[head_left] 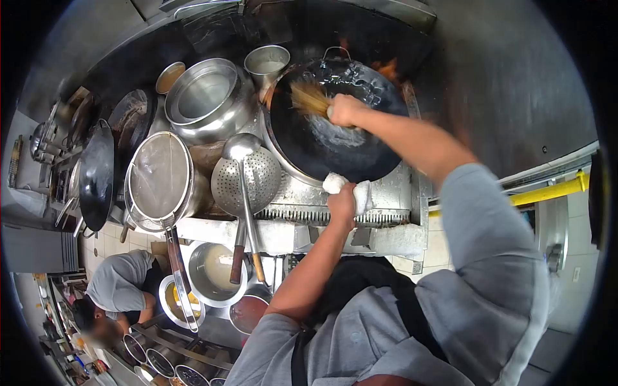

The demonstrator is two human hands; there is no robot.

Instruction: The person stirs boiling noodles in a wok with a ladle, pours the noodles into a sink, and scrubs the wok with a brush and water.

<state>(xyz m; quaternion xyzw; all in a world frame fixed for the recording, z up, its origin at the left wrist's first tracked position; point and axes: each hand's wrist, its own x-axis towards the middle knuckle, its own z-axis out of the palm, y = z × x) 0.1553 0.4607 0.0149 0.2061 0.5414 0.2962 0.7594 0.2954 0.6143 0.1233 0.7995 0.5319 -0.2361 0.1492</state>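
Note:
A large black wok (367, 157) sits on the stove, with water splashing at its far side and flames behind its rim. My right hand (348, 110) is closed round a bamboo brush (309, 98), whose bristles are over the left part of the wok. At the wok's near edge, my left hand (342, 204) is wrapped round a white cloth (361, 195). The wok handle is hidden under the cloth.
Left of the wok are a metal pot (201, 93), a wire strainer (159, 177), a perforated skimmer (225, 186) and a ladle (241, 147). Below stands a pot of pale liquid (219, 273). A person (119, 286) bends over at the lower left.

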